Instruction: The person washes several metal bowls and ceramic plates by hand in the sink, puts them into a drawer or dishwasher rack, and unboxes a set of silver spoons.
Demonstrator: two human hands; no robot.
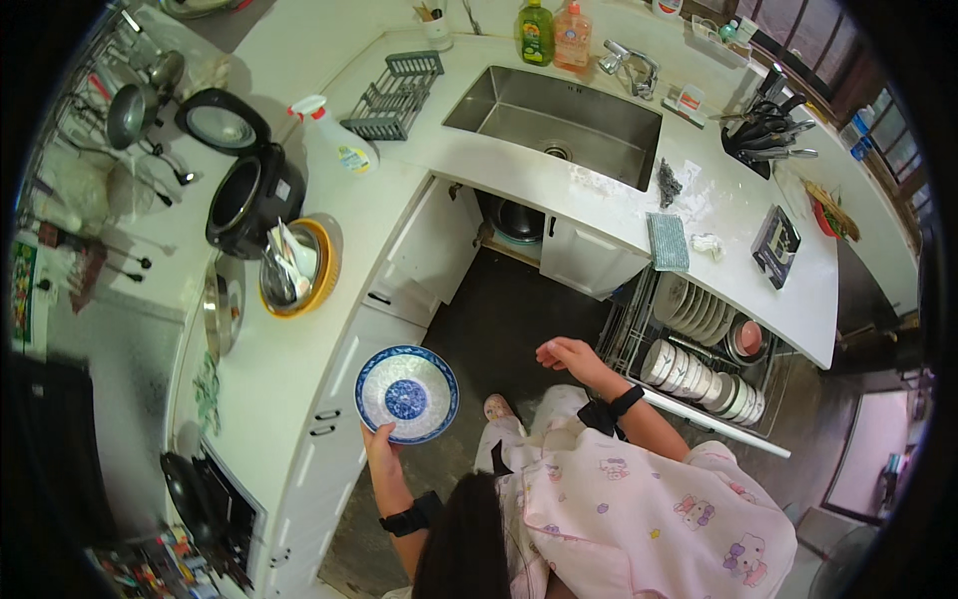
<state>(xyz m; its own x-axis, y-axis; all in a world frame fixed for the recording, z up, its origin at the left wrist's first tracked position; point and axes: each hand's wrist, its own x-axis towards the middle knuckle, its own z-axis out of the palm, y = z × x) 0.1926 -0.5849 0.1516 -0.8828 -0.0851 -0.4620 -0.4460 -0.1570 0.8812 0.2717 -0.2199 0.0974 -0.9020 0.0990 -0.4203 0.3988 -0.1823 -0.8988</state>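
Observation:
A blue-and-white patterned bowl or deep plate (406, 394) is in my left hand (382, 448), gripped at its near rim, with its inside facing the camera. It is held over the floor beside the left cabinets. My right hand (572, 358) holds nothing and hovers over the dark floor, its fingers loosely bent. To the right of it, a pulled-out wire rack drawer (696, 419) bears a row of upright plates (692, 307), a row of bowls (692, 374) and a pink bowl (748, 338).
A steel sink (554, 120) is set in the white counter (599, 198). Below it a cabinet door (441, 232) stands open. The left counter holds a rice cooker (258, 198), an orange basket (325, 281) with utensils and a spray bottle (337, 142). A knife block (741, 150) stands right.

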